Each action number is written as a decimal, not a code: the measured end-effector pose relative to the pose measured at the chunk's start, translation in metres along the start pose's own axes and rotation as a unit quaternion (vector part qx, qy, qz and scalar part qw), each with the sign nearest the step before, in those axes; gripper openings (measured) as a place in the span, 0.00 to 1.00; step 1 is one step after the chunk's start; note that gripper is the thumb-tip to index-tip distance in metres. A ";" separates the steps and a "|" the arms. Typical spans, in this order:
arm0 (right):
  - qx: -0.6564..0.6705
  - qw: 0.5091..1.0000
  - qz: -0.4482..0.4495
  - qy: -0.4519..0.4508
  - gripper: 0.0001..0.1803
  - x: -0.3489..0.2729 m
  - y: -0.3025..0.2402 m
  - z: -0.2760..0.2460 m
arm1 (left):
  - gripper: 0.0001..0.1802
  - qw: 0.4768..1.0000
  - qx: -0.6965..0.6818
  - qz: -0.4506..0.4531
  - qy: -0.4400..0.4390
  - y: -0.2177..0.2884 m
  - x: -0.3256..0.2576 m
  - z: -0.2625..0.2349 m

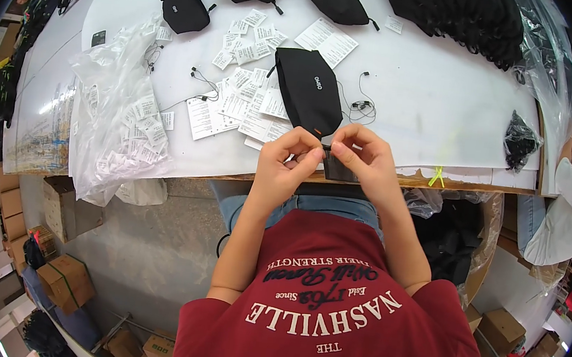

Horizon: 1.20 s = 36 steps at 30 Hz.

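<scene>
- The left hand [287, 157] and right hand [366, 159] both pinch, thumb against forefinger, at the top edge of a dark piece [341, 170].
- The dark piece is at the centre of the frame, by the worktop's [434, 118] near edge; the fingers hide part of it.
- A black pouch [308, 91] lies just above the hands, papers [235, 113] left of it, a thin cord [362, 107] right.
- A light, even pinch should serve best, with elbows low and the cord well clear of the fingers.
</scene>
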State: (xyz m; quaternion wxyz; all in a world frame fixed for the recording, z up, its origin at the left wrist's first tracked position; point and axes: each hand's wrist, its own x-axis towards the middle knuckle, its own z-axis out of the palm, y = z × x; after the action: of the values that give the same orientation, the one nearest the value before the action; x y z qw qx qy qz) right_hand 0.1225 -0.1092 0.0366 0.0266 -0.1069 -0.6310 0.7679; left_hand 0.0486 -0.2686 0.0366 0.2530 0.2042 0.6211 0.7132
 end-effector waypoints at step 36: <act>-0.370 0.887 -0.242 0.136 0.05 -0.033 -0.062 -0.014 | 0.18 0.778 0.498 0.383 0.020 0.001 0.006 0.000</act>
State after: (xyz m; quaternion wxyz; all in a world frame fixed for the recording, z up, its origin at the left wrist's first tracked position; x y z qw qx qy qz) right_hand 0.1519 -0.0886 0.0985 0.2557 -0.0566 -0.8657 0.4265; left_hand 0.0444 -0.2650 0.0374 -0.1902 0.5086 0.7649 0.3465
